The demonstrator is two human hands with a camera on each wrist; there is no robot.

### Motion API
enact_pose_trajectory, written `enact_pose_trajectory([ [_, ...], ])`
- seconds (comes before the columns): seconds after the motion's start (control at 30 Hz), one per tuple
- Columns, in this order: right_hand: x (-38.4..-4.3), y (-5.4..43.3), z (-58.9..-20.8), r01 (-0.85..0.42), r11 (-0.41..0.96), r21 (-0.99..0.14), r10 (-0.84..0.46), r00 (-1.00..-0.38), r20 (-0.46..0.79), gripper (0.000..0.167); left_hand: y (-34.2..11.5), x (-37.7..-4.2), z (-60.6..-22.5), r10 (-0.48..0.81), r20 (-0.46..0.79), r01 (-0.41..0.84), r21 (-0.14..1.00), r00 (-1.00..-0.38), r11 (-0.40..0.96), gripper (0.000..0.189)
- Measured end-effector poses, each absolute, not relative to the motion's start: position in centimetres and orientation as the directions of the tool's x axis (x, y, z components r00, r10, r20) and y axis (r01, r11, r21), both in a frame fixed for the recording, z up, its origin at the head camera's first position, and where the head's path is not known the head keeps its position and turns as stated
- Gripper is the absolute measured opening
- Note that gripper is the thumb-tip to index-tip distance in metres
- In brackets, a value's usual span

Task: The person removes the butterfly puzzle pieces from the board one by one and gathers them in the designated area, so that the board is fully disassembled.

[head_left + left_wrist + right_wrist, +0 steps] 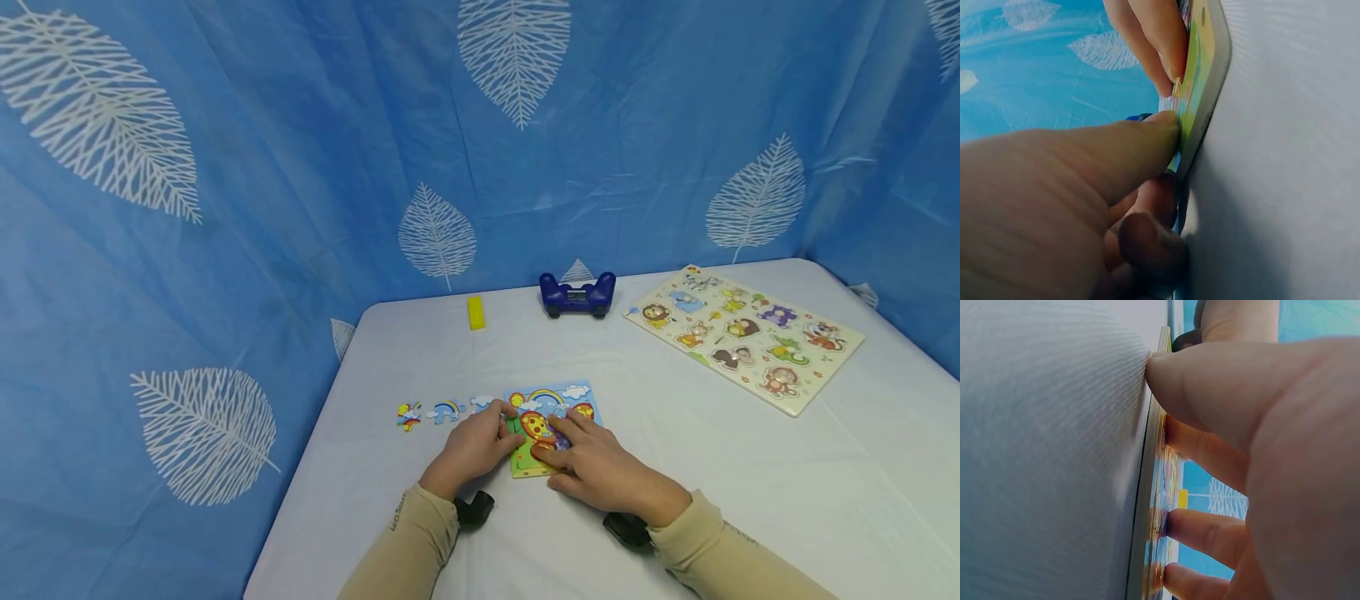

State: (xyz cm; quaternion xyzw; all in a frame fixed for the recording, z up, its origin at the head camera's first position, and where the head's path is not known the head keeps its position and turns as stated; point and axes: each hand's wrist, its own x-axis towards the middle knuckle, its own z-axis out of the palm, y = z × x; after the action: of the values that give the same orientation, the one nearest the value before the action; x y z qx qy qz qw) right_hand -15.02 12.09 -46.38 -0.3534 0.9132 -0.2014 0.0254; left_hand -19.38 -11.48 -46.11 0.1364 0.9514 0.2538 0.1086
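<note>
A small jigsaw puzzle board (pixel 531 472) with a colourful butterfly picture lies flat on the white table. My left hand (pixel 474 446) holds its left edge; the left wrist view shows the thumb (pixel 1159 128) on top and the other fingers curled beside the edge. Across the picture, my right hand (pixel 600 468) presses down with spread, fairly straight fingers. In the right wrist view those fingertips (pixel 1175 522) touch the board's face, and the thumb sits at its near edge. Part of the picture is hidden under the hands.
Loose puzzle pieces (pixel 446 411) lie left of the board, one partly behind my left hand. Farther back are a yellow strip (pixel 476 312) and a dark blue game controller (pixel 577 295). A larger animal peg puzzle (pixel 738 337) lies at the back right, before a blue leaf-patterned curtain (pixel 600 192).
</note>
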Motion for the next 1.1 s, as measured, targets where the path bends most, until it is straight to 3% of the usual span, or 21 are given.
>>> enact_pose_trajectory([
  [0.87,-15.07,12.07,-46.6,-0.646,0.672,-0.362,-0.658,-0.745,0.11,0.043,-11.77,-19.85,-46.11,0.34,-0.105,0.223,0.572,-0.935,0.79,0.046],
  [1.1,-15.1,12.03,-46.61,-0.647,0.673,-0.358,-0.658,-0.745,0.11,0.043,-11.78,-19.93,-46.1,0.326,-0.028,0.244,0.604,-0.945,0.759,0.042],
])
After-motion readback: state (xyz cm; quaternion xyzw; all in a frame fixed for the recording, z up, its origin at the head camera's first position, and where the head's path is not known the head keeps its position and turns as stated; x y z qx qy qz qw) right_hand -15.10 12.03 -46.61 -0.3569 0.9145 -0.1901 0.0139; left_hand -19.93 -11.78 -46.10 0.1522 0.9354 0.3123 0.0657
